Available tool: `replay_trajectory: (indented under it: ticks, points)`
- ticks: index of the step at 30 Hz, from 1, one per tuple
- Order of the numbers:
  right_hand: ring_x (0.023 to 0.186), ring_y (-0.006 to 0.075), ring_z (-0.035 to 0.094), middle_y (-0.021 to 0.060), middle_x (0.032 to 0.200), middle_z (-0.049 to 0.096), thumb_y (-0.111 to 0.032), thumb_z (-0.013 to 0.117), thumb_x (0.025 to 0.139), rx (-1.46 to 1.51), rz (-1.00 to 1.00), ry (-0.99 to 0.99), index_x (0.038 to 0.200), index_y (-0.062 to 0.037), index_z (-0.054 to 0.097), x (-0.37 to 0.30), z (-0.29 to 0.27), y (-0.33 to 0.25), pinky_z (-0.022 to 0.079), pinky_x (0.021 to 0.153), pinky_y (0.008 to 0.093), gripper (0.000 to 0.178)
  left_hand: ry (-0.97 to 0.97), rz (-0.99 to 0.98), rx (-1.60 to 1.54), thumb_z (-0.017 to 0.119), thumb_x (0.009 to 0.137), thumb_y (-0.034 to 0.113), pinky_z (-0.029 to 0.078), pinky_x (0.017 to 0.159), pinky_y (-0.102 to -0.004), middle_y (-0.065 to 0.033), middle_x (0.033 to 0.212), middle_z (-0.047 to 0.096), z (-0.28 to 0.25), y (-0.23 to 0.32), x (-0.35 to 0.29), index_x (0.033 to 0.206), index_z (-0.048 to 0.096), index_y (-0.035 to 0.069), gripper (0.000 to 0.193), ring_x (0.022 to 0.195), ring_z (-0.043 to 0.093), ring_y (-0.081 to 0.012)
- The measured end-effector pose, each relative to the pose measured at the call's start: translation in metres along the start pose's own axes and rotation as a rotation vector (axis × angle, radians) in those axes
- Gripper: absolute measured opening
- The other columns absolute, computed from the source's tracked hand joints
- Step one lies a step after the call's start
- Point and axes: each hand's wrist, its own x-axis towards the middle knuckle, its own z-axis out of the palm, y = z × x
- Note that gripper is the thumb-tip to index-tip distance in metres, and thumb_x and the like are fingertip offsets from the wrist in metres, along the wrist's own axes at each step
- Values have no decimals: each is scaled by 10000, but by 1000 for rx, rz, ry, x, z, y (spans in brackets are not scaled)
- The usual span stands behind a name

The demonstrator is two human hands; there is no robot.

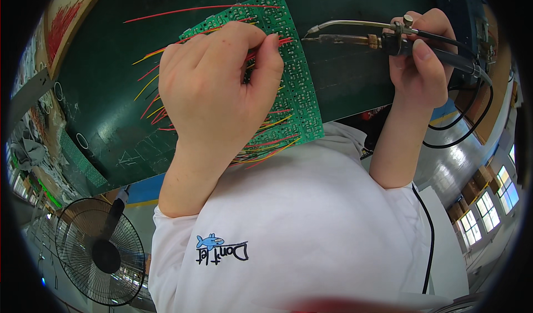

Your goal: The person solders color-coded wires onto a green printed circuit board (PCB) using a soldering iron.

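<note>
A green circuit board panel (pixel 306 99) lies on the dark green work surface, crowded with small solder points. Thin red, yellow and black wires stick out from its left and near sides. My left hand (pixel 214 85) rests over the panel, thumb and forefinger pinched on a red wire (pixel 285 40) whose end shows past the fingertips. My right hand (pixel 422 63) grips a soldering iron (pixel 355 39) with a curved metal feed tube clamped above it. The iron's tip points left, close to the panel's right edge. My left hand hides the panel's middle.
A long red wire (pixel 200 9) crosses the panel's far end. More red wires (pixel 64 27) sit in a tray at far left. A standing fan (pixel 102 252) is at lower left. Black cable (pixel 477 119) loops below the iron on the right. The work surface (pixel 361 82) carries scratches.
</note>
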Motion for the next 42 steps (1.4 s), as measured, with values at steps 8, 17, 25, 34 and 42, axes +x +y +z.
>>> replay_trajectory:
  ticks: [8, 17, 25, 34, 42]
  points:
    - [638, 131, 496, 168, 875, 589, -77, 537, 851, 109, -3, -6, 981, 63, 518, 0, -14, 4, 409, 596, 239, 192, -1, 23, -16, 764, 785, 143, 351, 584, -323, 47, 587, 583, 0, -2, 5, 740, 643, 143, 129, 549, 553, -148]
    - [623, 129, 503, 179, 924, 647, -66, 509, 867, 178, -44, -2, 1003, 47, 554, -1, -18, 10, 404, 592, 248, 182, -37, 138, -49, 726, 921, 132, 480, 606, -258, -63, 769, 659, -16, 3, 22, 889, 687, 22, 122, 638, 601, -149]
    - [575, 136, 496, 175, 903, 681, -60, 508, 857, 221, -72, 32, 1012, 51, 578, -6, -23, 9, 392, 575, 289, 203, 286, -192, 71, 714, 966, 246, 440, 660, -196, 23, 821, 660, -66, 9, 23, 950, 707, 8, 238, 727, 554, -47]
    - [467, 107, 481, 96, 661, 589, -55, 633, 822, 170, -101, 167, 831, -19, 514, 1, 14, -5, 392, 450, 197, 125, -109, 12, -41, 698, 889, 124, 393, 573, -359, -41, 695, 598, -15, 19, -26, 819, 640, 65, 108, 612, 547, -238]
    - [515, 113, 535, 121, 688, 616, -71, 633, 831, 185, -113, 99, 846, -4, 528, -6, 4, -6, 433, 479, 197, 125, -245, 77, -207, 706, 900, 52, 410, 547, -239, -47, 736, 604, -29, 8, 0, 847, 632, -1, 105, 594, 521, -130]
